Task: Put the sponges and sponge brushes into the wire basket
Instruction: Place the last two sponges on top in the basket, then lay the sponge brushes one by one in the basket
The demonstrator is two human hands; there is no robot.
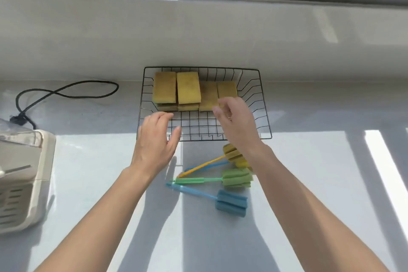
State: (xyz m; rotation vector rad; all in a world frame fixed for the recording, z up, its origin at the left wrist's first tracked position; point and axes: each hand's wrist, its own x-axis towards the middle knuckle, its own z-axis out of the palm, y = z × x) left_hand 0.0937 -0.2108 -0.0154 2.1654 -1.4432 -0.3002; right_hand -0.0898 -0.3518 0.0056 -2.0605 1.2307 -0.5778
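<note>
A black wire basket [263, 104] stands against the back wall and holds several yellow sponges [188, 87] in its far half. My right hand [237, 120] hovers over the basket's near right part, fingers apart, holding nothing. At the basket's near left corner is my left hand [155, 139], also open and holding nothing. On the counter in front of the basket lie sponge brushes: a yellow one [233, 154], a green one [237, 178] and a blue one [230, 203], handles pointing left. A second blue handle [217, 164] shows under the yellow one.
A black power cable [66, 91] loops on the counter at the left. A beige plastic appliance [22, 174] sits at the left edge. The grey wall and window sill rise right behind the basket. Sunlit counter stretches to the right of the brushes.
</note>
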